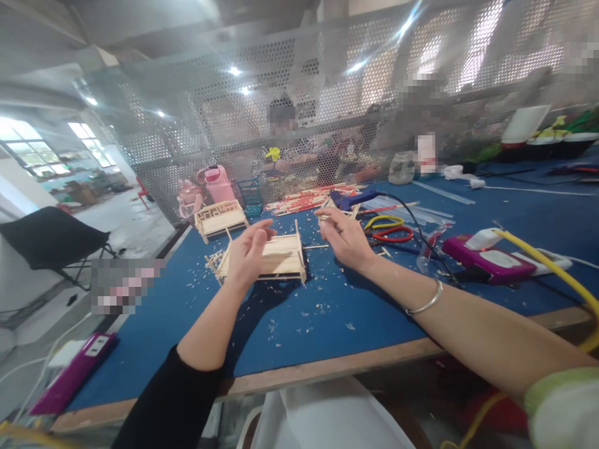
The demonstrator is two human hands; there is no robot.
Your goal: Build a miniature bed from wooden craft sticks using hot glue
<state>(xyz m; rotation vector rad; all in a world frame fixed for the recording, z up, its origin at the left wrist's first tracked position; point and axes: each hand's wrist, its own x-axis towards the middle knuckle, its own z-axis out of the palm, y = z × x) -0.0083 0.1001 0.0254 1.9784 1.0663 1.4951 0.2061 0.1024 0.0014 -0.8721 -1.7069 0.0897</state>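
Note:
My left hand (249,257) is held over the left part of a small bed-like frame of pale wooden sticks (283,259), covering some of it. Its fingers are loosely bent, thumb and fingertips apart, with nothing visible between them. To the right, my right hand (349,242) has its fingers curled together beside some short sticks; whatever the fingertips hold, if anything, is too small to make out. Just behind that hand lies a blue glue gun (350,199) with a black cord. Yellow-handled (384,221) and red-handled tools (393,234) lie beside it.
A second stick-built frame (222,219) stands behind left, near a pink bottle (219,185). Red-tipped sticks (309,198) are piled at the back. A purple power strip (486,259) with cords sits right. Wood scraps litter the blue table (299,337). People are behind the perforated screen (196,112).

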